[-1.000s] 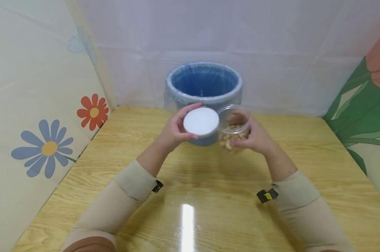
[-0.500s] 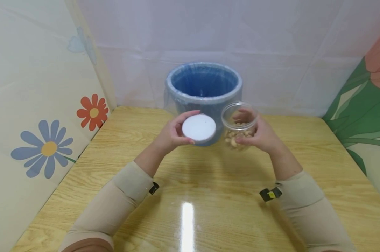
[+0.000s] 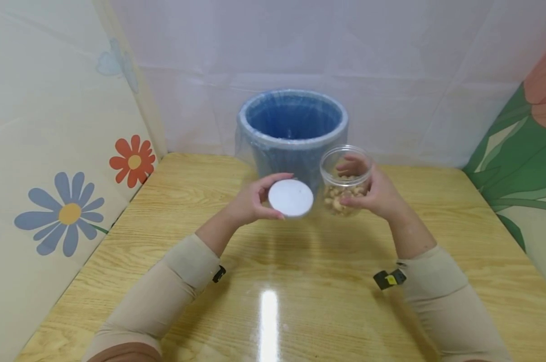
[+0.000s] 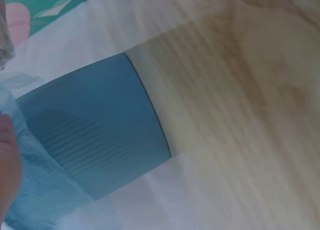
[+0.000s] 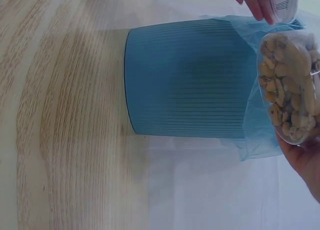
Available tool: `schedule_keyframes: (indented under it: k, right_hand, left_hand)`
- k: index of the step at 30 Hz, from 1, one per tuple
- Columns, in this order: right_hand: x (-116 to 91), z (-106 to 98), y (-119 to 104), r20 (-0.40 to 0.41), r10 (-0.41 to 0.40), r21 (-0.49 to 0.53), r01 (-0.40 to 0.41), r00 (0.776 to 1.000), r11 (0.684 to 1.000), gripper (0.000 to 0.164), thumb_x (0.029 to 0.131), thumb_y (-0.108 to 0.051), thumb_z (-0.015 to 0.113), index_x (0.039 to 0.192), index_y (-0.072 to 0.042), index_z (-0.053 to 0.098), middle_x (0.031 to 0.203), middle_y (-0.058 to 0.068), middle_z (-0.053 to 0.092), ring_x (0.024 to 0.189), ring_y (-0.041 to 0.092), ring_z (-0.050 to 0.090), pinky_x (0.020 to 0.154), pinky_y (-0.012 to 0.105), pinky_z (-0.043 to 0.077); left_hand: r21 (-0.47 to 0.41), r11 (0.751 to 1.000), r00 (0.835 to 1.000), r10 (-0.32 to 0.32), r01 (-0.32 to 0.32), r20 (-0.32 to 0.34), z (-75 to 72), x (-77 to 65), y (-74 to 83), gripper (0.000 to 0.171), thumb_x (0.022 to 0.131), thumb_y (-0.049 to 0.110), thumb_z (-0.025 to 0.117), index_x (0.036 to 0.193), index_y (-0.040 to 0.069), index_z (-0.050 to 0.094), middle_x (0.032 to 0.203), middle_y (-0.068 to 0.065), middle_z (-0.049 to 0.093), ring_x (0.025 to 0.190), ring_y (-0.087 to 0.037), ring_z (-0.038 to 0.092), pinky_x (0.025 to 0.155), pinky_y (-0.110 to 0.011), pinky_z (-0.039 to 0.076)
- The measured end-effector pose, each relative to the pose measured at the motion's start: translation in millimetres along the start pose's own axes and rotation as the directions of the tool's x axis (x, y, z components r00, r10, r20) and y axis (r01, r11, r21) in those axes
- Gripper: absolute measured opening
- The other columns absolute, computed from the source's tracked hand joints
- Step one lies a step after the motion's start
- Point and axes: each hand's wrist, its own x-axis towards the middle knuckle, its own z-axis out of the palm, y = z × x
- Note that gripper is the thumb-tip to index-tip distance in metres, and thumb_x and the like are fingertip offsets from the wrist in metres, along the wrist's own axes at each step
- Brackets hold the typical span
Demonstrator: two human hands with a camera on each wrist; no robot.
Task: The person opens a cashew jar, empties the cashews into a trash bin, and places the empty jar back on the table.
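Observation:
In the head view my left hand (image 3: 253, 202) holds a round white lid (image 3: 291, 198) by its edge, between thumb and fingers, its flat white face turned up toward me. My right hand (image 3: 376, 190) grips a clear plastic jar (image 3: 346, 166) round its side. The jar is upright with its mouth uncovered, and cashew nuts (image 3: 338, 196) fill its lower part. Lid and jar are apart, side by side above the table. From the right wrist view, the cashews show through the jar wall (image 5: 292, 84), and fingertips (image 5: 252, 2) of the left hand appear at the top with the lid's edge.
A blue ribbed bin (image 3: 284, 161) with a clear plastic liner over its rim stands behind both hands, near the back of the wood-grain table (image 3: 318, 301). A pale sheet hangs behind it. Flower-printed panels (image 3: 69, 213) flank the table on both sides.
The lid and jar have moved apart. My left hand has lowered the lid toward me, while the right hand has shifted the jar slightly right.

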Motion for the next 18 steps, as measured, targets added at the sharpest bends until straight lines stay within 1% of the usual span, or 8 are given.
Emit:
schedule_keyframes:
  k: [4,6,12,16,18]
  right_hand:
    - [0,0,1,0.002,-0.002,0.007,0.002,1.000,1.000,0.083,0.061,0.016,0.073,0.132,0.004,0.032,0.120,0.029,0.048,0.108,0.034,0.051,0.090,0.025,0.046]
    - [1,0,2,0.003,-0.007,0.010,0.007,1.000,1.000,0.083,0.061,0.016,0.073,0.132,0.003,0.032,0.120,0.030,0.048,0.108,0.035,0.050,0.090,0.025,0.046]
    - [0,-1,3,0.011,0.002,-0.009,-0.002,1.000,1.000,0.083,0.062,0.014,0.074,0.133,0.000,0.033,0.121,0.030,0.047,0.109,0.036,0.049,0.090,0.025,0.046]
    - [-1,-2,4,0.015,0.005,-0.015,-0.005,1.000,1.000,0.083,0.062,0.013,0.073,0.133,0.001,0.032,0.121,0.031,0.046,0.109,0.033,0.050,0.091,0.025,0.046]
    - [-1,-3,4,0.015,0.007,-0.016,-0.007,1.000,1.000,0.083,0.062,0.013,0.074,0.134,-0.002,0.033,0.122,0.030,0.046,0.109,0.031,0.050,0.091,0.025,0.046]
  left_hand:
    - [0.024,0.999,0.999,-0.029,0.029,0.013,1.4,-1.1,-6.1,0.084,0.061,-0.008,0.079,0.135,0.005,0.042,0.133,-0.013,0.045,0.118,-0.026,0.047,0.100,-0.035,0.039]
    - [0.049,0.998,0.999,-0.040,0.040,0.017,2.3,-1.6,-9.0,0.083,0.061,-0.006,0.080,0.135,0.006,0.043,0.133,-0.012,0.046,0.117,-0.025,0.048,0.101,-0.035,0.039]
    - [0.136,0.988,0.996,-0.076,0.070,0.043,6.3,-1.6,-20.5,0.083,0.061,0.008,0.084,0.134,0.007,0.044,0.128,-0.013,0.050,0.112,-0.023,0.053,0.098,-0.035,0.042]
    - [0.179,0.978,0.991,-0.118,0.106,0.058,8.5,-1.2,-29.0,0.084,0.061,0.013,0.085,0.134,0.009,0.045,0.125,-0.012,0.053,0.108,-0.022,0.056,0.097,-0.034,0.043]
    - [0.185,0.976,0.989,-0.131,0.117,0.063,9.3,-1.0,-31.0,0.084,0.061,0.013,0.085,0.134,0.010,0.045,0.124,-0.012,0.053,0.107,-0.022,0.056,0.097,-0.035,0.042]
